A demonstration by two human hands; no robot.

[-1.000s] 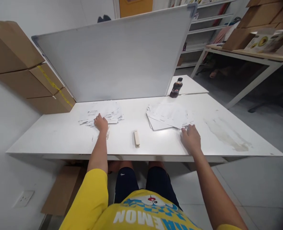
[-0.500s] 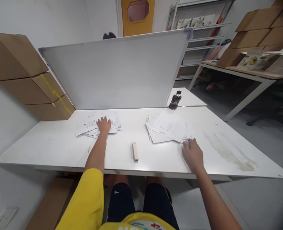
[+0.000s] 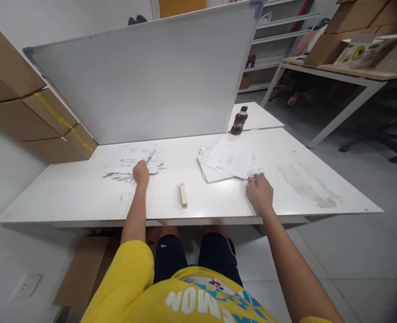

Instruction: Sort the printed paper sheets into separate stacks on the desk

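Observation:
Two untidy piles of printed paper lie on the white table. My left hand (image 3: 141, 172) is closed at the front edge of the left paper pile (image 3: 124, 161), its fingers curled round a sheet that bends up beside them. At the front right corner of the right paper pile (image 3: 225, 160) is my right hand (image 3: 261, 193), with thumb and fingers pinched at the paper's edge; how many sheets they grip is hidden. Between the hands, nearer the table's front edge, lies a small cream-coloured oblong stapler-like object (image 3: 183, 195), which neither hand touches.
A whiteboard (image 3: 144, 76) stands along the table's (image 3: 67, 197) back edge. Cardboard boxes (image 3: 64, 146) are stacked at the left. Near the board's right end stands a bottle of dark drink (image 3: 239, 121). A greyish stain (image 3: 312, 188) marks the right side of the tabletop.
My left hand has gone from spread flat on the left pile to closed at its front edge, lifting a sheet. My right hand stays at its pile's corner. The view has tilted down.

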